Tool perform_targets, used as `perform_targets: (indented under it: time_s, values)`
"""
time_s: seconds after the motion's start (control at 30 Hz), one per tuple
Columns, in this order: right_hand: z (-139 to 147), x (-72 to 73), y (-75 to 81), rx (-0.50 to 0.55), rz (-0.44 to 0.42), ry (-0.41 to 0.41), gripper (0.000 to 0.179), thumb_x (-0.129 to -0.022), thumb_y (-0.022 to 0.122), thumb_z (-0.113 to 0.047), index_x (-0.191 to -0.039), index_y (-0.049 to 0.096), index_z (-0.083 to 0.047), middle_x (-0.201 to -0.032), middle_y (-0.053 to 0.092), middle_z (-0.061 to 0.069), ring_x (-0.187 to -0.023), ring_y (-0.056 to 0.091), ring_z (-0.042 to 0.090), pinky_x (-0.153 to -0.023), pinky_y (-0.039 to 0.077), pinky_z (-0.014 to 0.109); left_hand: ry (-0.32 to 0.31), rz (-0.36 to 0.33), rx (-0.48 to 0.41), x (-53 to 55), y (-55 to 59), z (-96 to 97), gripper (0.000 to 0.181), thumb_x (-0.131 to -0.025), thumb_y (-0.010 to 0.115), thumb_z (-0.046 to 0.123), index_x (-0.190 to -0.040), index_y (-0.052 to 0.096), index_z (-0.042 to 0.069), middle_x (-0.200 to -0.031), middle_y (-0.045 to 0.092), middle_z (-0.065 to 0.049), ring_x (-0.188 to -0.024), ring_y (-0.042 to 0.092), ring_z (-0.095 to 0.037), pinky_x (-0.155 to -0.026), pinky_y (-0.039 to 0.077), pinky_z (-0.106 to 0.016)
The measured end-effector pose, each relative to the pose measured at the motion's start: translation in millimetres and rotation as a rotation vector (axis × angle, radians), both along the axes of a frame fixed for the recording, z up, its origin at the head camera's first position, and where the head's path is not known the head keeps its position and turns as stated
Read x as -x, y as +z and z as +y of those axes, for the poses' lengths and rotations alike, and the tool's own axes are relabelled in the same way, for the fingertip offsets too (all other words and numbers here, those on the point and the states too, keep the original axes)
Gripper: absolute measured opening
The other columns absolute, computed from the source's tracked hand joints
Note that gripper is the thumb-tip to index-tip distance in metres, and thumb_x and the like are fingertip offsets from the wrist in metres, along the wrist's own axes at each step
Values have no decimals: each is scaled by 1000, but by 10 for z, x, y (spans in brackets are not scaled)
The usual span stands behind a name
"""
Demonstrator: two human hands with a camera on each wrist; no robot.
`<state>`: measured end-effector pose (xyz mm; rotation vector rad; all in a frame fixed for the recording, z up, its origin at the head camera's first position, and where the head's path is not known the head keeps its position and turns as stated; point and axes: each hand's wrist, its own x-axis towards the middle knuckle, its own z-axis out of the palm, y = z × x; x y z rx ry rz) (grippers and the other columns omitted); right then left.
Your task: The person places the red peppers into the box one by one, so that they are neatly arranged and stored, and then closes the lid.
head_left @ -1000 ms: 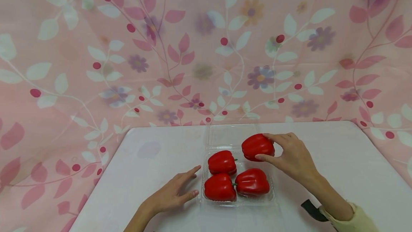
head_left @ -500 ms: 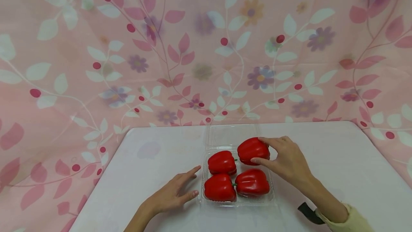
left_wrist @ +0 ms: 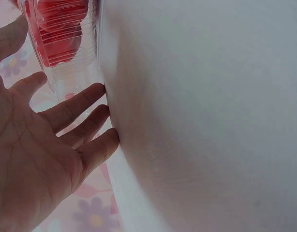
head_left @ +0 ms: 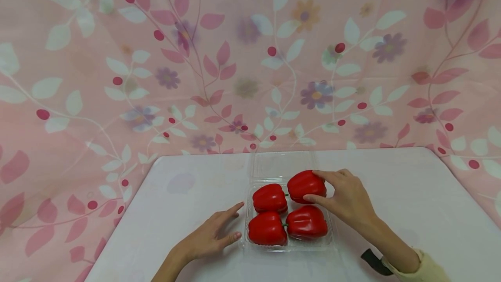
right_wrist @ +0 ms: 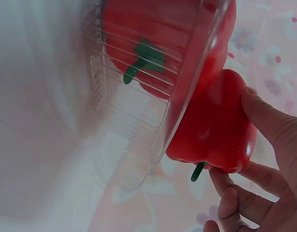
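In the head view, my right hand [head_left: 349,198] grips a red bell pepper [head_left: 306,184] between thumb and fingers over the back right corner of a clear plastic clamshell box [head_left: 289,249]. The right wrist view shows the held bell pepper [right_wrist: 216,128] partly above the box rim, its green stem pointing towards the hand's side. Three more red bell peppers lie in the box: back left [head_left: 268,198], front left [head_left: 267,229] and front right [head_left: 306,222]. My left hand [head_left: 207,235] lies beside the box's left wall with fingers spread, its lower fingertips at the tabletop in the left wrist view.
The clear lid [head_left: 283,165] lies folded back behind the box. A white table [head_left: 188,199] carries everything, with a flowered pink cloth [head_left: 242,64] hanging behind its far edge. A dark strap [head_left: 375,262] sticks out by the right sleeve.
My right hand has carried its bell pepper left, nearer to me and lower, into the box's back right corner. The left hand and the other bell peppers have stayed put.
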<state>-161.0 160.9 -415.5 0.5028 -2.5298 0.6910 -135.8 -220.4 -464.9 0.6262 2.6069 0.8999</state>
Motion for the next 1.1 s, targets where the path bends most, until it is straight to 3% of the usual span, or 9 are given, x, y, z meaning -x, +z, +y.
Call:
perform_targets:
  time_s: [0.57, 0.77, 1.1]
  values:
    - [-52, -65, -2, -46, 6, -12, 64, -65, 92, -38, -120, 72, -13, -99, 74, 7, -86, 58, 25, -70, 53, 47, 10, -5, 9, -12, 19, 4, 74, -91, 57, 57, -156, 23, 41, -145, 49, 0, -133, 41, -28, -96, 42, -66]
    - [-96, -112, -49, -97, -27, -17, 64, -66, 90, -44, -120, 73, -14, -98, 74, 5, -88, 57, 23, -74, 50, 46, 5, -2, 6, -9, 22, 10, 75, -91, 57, 57, -156, 23, 40, -145, 49, 0, -133, 41, -27, -96, 43, -65]
    - [-86, -125, -45, -105, -2, -40, 64, -67, 89, -46, -120, 73, -14, -95, 74, 6, -85, 59, 24, -77, 51, 51, 3, -5, 3, -2, 30, 12, 75, -92, 58, 56, -156, 23, 40, -145, 49, 0, -133, 41, -27, -97, 41, -66]
